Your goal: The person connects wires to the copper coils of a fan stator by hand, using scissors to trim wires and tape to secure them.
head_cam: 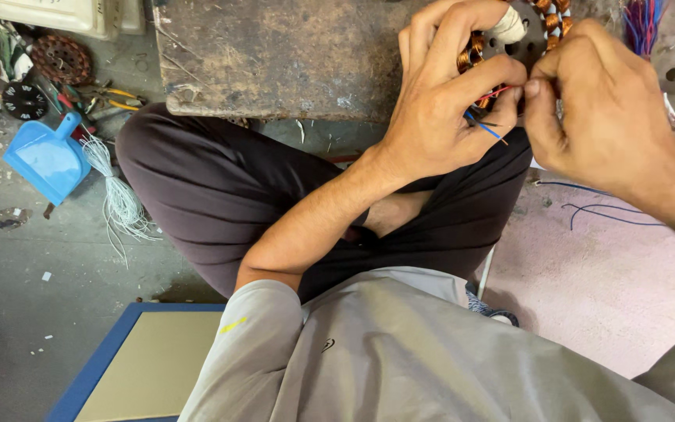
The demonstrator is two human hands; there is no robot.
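Both hands, left hand and right hand, pinch thin red and blue wires together beside the copper-wound stator at the worn wooden block's right edge, above the crossed legs.

A floor-level repair workshop: copper-wound stator upper right, worn wooden block, pliers and motor parts upper left.

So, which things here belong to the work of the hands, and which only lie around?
In use: left hand, right hand, copper winding, red wire, blue wire.

Lying about: blue dustpan, white strings, pliers, loose blue wires.
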